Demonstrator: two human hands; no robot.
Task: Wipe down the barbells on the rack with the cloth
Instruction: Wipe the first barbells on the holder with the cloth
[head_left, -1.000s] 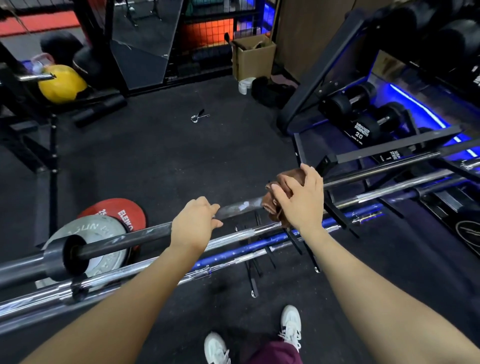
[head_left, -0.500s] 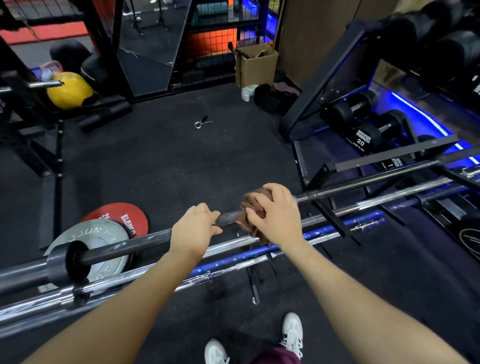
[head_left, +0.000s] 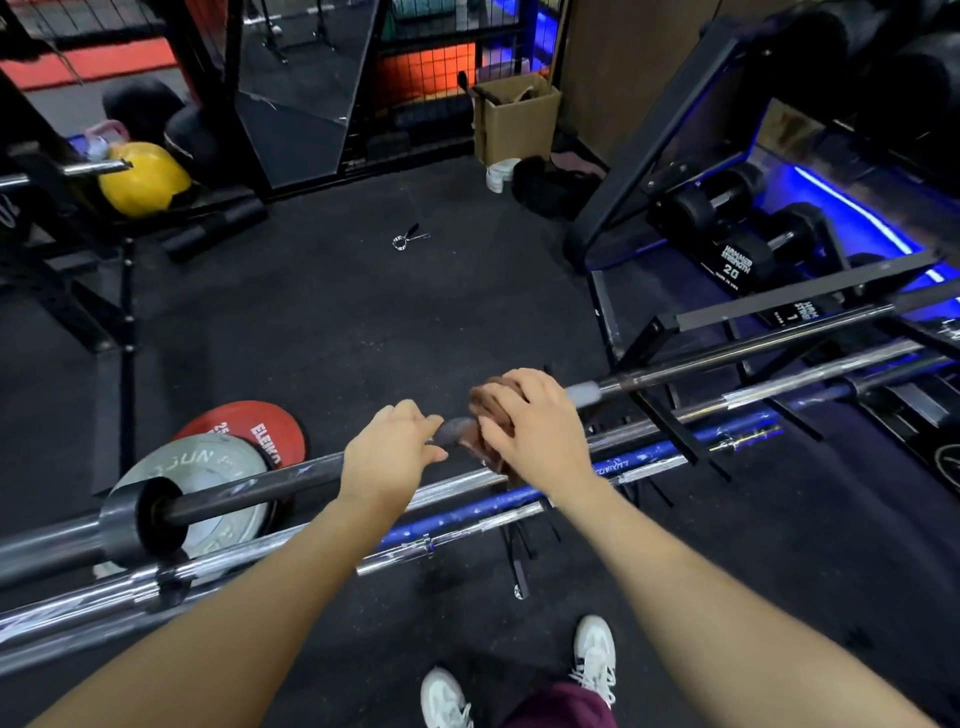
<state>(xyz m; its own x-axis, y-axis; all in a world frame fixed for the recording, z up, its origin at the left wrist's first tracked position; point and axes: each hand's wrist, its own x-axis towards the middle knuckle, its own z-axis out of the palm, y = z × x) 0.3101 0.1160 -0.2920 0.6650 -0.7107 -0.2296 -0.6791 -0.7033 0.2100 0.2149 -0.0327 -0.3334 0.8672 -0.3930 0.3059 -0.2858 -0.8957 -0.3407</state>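
The right hand (head_left: 537, 423) had its fingers (head_left: 506, 387) curled around the brown cloth (head_left: 485, 408), wrapping it on the dark top barbell (head_left: 727, 358) of the rack. Just beside it, the left hand (head_left: 387, 452) gripped the same bar, fingers closed over it, above the chrome and blue barbells (head_left: 467, 514) lying lower.

— Worn on the arms?
— Nothing: both forearms bare to the frame's lower edge, left hand (head_left: 390, 457) and right hand (head_left: 535, 431) ungloved.
— Lower body?
— Maroon garment (head_left: 563, 707); white lace-up sneakers, left shoe (head_left: 445, 699), right shoe (head_left: 596, 656), laces visible on the right.
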